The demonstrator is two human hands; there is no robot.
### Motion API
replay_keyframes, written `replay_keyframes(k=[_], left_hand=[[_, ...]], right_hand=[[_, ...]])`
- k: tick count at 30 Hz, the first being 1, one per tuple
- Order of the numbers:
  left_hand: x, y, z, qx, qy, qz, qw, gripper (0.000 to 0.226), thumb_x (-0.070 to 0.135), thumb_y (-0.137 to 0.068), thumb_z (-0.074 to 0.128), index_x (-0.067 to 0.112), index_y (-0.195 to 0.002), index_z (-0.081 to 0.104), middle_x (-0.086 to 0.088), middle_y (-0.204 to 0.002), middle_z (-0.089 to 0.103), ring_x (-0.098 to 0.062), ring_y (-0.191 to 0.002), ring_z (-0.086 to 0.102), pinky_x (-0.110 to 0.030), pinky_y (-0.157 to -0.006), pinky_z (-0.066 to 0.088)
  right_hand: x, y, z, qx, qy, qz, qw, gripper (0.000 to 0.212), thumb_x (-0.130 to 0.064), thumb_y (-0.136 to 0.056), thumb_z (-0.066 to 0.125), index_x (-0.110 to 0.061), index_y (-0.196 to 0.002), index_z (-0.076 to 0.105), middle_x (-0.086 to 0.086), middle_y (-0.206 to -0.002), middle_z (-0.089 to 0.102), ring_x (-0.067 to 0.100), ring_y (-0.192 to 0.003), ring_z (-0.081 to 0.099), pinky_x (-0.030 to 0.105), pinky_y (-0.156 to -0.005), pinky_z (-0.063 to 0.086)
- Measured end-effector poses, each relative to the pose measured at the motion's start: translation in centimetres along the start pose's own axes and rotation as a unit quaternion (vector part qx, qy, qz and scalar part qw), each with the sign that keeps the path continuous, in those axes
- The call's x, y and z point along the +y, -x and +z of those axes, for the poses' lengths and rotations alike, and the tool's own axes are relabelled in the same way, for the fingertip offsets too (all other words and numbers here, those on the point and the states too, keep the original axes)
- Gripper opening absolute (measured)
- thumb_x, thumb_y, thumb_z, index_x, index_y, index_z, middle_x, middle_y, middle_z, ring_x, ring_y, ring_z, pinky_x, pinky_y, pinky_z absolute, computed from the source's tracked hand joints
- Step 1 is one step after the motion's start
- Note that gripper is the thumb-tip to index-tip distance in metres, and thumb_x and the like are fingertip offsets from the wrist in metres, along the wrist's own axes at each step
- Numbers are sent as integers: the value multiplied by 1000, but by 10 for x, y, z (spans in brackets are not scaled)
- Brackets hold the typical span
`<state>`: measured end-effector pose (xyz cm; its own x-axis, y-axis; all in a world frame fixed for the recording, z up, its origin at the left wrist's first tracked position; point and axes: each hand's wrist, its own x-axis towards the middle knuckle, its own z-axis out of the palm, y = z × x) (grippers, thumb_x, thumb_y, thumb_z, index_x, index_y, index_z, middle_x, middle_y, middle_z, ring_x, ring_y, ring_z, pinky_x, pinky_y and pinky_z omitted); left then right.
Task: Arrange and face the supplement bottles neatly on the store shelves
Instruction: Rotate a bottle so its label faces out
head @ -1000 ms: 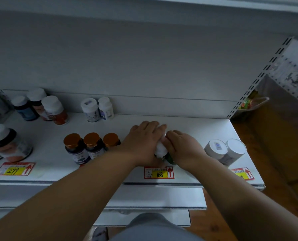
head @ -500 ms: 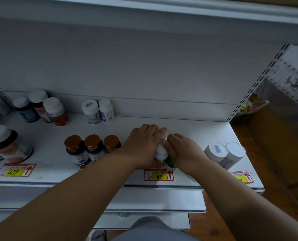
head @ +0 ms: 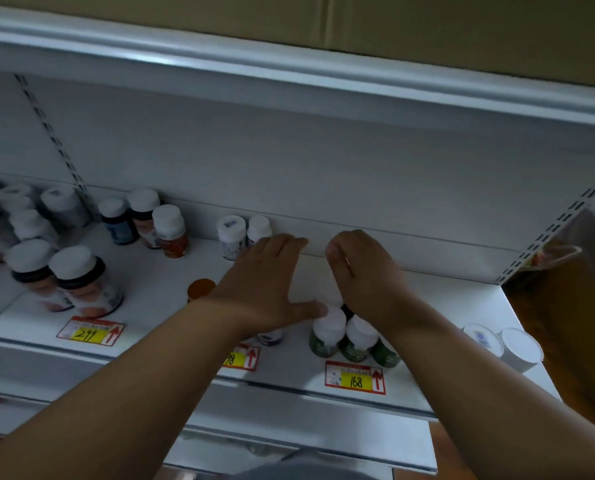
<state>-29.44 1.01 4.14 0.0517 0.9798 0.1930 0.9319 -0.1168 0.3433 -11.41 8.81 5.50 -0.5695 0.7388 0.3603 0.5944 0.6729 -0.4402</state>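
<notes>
Three green bottles with white caps stand in a tight cluster at the near edge of the shelf, just behind the price tag marked 168. A second tag reads 299, and a third is half hidden by the left forearm, so three tags show. Two white tubs sit at the near right. Two small white bottles stand by the far wall. To their left is a group of three white-capped bottles. Two big jars stand near left, with more blurred ones beyond them that I cannot count. One orange-capped bottle peeks out beside the left wrist.

The left hand lies flat, fingers straight and together, pointing far, thumb touching a green bottle's cap. The right hand hovers above the cluster, fingers loosely curled, holding nothing visible.
</notes>
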Motion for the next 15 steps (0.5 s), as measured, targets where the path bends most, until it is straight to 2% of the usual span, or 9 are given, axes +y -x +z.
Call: replay_keyframes(k=[3, 6, 8, 11, 15], left_hand=[[-38, 6, -28, 33, -19, -23, 999, 98, 86, -69, 37, 24, -144, 28, -1, -140, 42, -23, -128, 39, -41, -105, 34], [-75, 7, -45, 24, -13, -29, 999, 87, 77, -77, 47, 23, -144, 32, -2, -142, 43, -23, -128, 41, -39, -105, 35], [-100, 7, -51, 11, -8, -28, 1000, 79, 69, -82, 51, 22, -144, 34, -2, -139, 46, -23, -125, 44, -40, -103, 37], [-128, 4, -55, -29, 0, -25, 999, 76, 66, -84, 51, 23, -144, 36, -1, -137, 47, -20, -123, 46, -40, -102, 38], [-148, 0, -56, -73, 27, -6, 997, 69, 60, -86, 54, 24, -142, 38, -1, -140, 45, -19, -125, 44, -35, -103, 37]], right_hand=[[-20, -44, 33, -39, -2, -11, 999, 22, -23, -98, 45, -9, -107, 60, 11, -104, 57, 25, -94, 54, 38, -81, 45], [-33, -85, 68, -100, 10, 12, 995, 36, -27, -98, 48, -10, -130, 52, 15, -124, 51, 28, -111, 51, 38, -94, 42], [-39, -107, 88, -135, 34, 33, 990, 42, -30, -98, 49, -12, -135, 47, 16, -129, 47, 31, -115, 48, 40, -97, 41], [-44, -125, 114, -143, 85, 44, 985, 35, -26, -94, 55, -7, -124, 53, 17, -122, 47, 33, -107, 51, 41, -90, 45], [-49, -132, 129, -92, 114, 104, 984, 27, -23, -93, 57, -5, -113, 51, 16, -120, 44, 35, -100, 54, 37, -81, 46]])
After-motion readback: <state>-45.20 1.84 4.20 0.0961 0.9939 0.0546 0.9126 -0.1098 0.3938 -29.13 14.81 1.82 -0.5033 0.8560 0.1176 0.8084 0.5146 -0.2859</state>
